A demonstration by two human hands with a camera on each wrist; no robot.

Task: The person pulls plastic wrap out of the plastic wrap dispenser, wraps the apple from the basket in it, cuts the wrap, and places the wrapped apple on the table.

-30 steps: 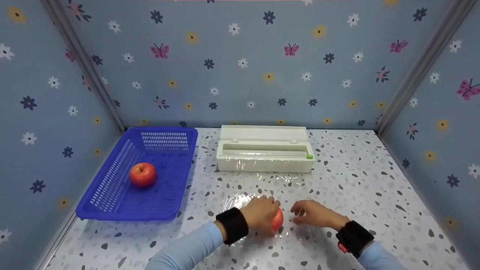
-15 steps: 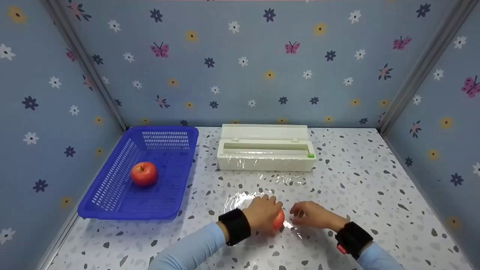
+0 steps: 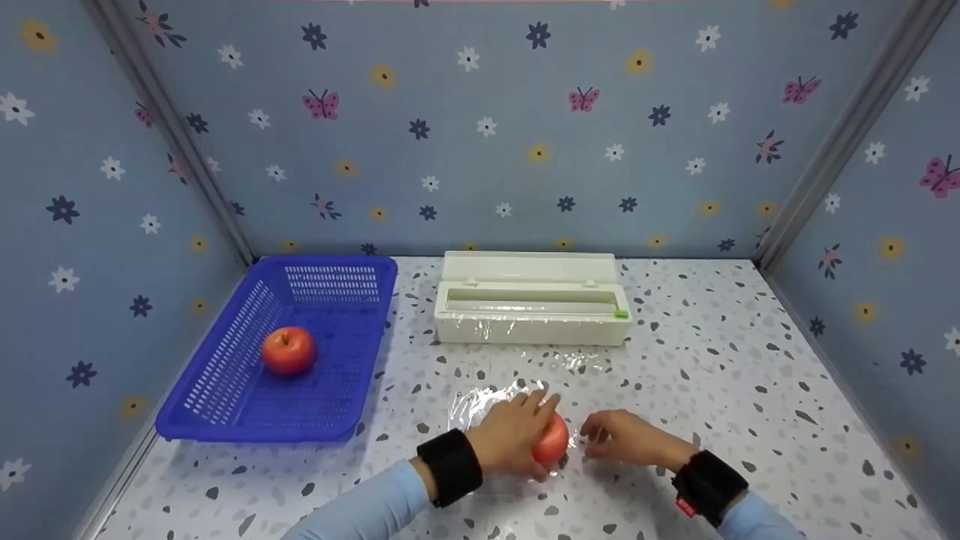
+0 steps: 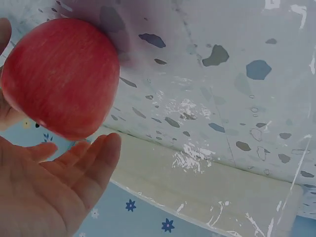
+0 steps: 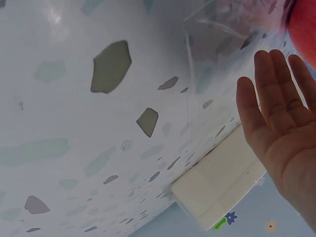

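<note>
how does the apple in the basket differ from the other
The basket apple lies in the blue basket; the other apple is outside it. The basket apple shows its stem; the other apple shows none. In the head view, the left hand partly hides the other apple, while nothing covers the basket apple. Both are red.

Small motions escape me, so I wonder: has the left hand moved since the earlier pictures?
Yes, slightly: against the white box, the left hand has shifted, its black wristband further left and lower in the head view.
</note>
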